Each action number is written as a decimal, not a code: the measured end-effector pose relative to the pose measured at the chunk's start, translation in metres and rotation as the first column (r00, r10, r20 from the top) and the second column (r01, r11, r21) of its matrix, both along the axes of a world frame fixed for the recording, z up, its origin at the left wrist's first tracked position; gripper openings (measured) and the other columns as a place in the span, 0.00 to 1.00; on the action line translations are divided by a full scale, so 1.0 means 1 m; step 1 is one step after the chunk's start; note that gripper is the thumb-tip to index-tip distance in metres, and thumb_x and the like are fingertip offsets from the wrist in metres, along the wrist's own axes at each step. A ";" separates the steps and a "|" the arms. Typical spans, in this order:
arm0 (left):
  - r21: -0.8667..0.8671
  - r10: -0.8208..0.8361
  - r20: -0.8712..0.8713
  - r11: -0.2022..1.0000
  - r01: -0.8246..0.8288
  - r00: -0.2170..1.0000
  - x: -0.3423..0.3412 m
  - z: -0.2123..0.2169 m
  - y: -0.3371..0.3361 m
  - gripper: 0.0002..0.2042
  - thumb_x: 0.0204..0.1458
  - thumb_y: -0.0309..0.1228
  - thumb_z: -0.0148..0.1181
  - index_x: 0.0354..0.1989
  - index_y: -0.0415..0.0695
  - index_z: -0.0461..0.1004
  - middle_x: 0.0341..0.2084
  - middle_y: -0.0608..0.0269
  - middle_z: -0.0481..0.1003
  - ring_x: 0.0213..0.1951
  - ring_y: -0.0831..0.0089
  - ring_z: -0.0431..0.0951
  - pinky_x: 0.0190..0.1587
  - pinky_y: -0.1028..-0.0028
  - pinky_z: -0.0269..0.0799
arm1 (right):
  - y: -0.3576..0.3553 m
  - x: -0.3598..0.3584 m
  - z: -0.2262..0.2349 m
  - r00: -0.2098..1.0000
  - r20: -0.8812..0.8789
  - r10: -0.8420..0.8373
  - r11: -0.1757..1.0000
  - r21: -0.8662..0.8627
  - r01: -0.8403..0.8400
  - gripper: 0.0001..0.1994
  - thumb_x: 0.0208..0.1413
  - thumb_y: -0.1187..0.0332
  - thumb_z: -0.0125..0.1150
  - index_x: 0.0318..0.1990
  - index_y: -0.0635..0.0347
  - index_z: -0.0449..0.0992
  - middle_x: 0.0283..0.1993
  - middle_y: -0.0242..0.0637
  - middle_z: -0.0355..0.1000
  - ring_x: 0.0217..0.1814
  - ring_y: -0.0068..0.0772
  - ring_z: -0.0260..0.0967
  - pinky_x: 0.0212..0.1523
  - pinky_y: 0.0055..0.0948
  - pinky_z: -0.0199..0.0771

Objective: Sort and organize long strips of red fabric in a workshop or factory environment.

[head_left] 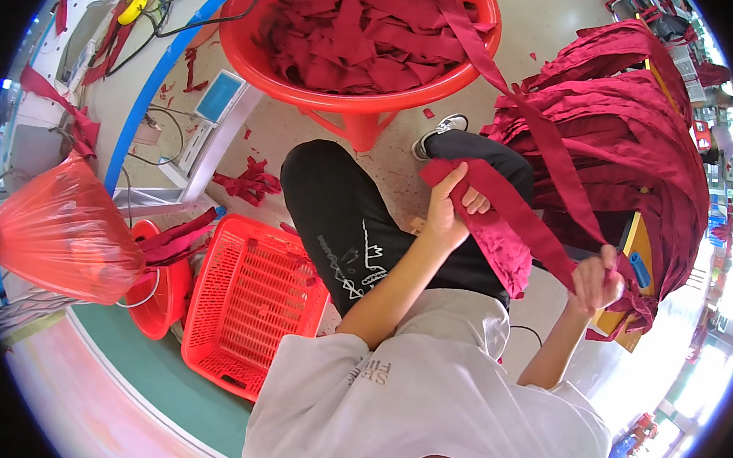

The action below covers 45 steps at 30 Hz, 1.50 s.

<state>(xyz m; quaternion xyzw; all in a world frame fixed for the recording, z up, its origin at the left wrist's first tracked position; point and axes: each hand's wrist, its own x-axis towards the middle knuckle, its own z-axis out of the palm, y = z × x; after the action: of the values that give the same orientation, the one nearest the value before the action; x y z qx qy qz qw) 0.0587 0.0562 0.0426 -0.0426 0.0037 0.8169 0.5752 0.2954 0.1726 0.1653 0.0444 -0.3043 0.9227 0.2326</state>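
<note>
A dark red fabric strip stretches across my right thigh between my two hands. My left hand is closed around one end of it, along with a bunch of folded strips that hangs below. To the right, my right hand pinches the strip's other end, its fingers pressed together. A second long strip runs down to this hand from the red basin, which is heaped with loose red fabric pieces. Part of what my right hand grips is hidden by the fingers.
A large pile of red strips drapes over a yellow-edged rack at my right. On my left stand an empty red plastic crate, a red bucket and a filled red plastic bag. Fabric scraps litter the floor.
</note>
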 end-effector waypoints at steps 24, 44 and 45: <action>-0.353 -0.312 -0.787 0.935 0.026 0.533 0.063 0.042 -0.059 0.08 0.52 0.27 0.65 0.37 0.40 0.74 0.31 0.65 0.77 0.37 0.78 0.75 0.43 0.75 0.70 | -0.021 -0.150 -0.035 0.337 0.935 -0.112 0.250 0.355 -0.901 0.24 0.61 0.50 0.56 0.48 0.67 0.75 0.29 0.42 0.75 0.32 0.30 0.71 0.36 0.29 0.70; -0.335 -0.246 -0.928 0.880 -0.337 0.278 0.078 0.018 -0.056 0.07 0.53 0.26 0.62 0.37 0.36 0.76 0.30 0.58 0.80 0.33 0.69 0.81 0.38 0.71 0.73 | -0.006 -0.166 -0.028 0.702 0.656 -0.276 0.831 0.530 -0.168 0.07 0.54 0.78 0.56 0.40 0.59 0.72 0.35 0.21 0.68 0.38 0.11 0.64 0.41 0.15 0.62; -0.373 -0.231 -0.899 0.850 -0.373 0.373 0.075 0.026 -0.054 0.06 0.51 0.25 0.63 0.35 0.36 0.76 0.28 0.55 0.80 0.32 0.64 0.81 0.37 0.69 0.74 | -0.004 -0.166 -0.021 0.743 0.635 -0.215 0.923 0.380 -0.058 0.08 0.54 0.78 0.58 0.42 0.59 0.73 0.36 0.21 0.68 0.38 0.13 0.65 0.41 0.15 0.62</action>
<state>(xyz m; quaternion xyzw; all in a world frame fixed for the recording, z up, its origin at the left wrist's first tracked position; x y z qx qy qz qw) 0.1339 0.0023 0.0687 0.2669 0.5429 0.6885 0.4000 0.1290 0.1686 0.1444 -0.2568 -0.5391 0.7907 0.1353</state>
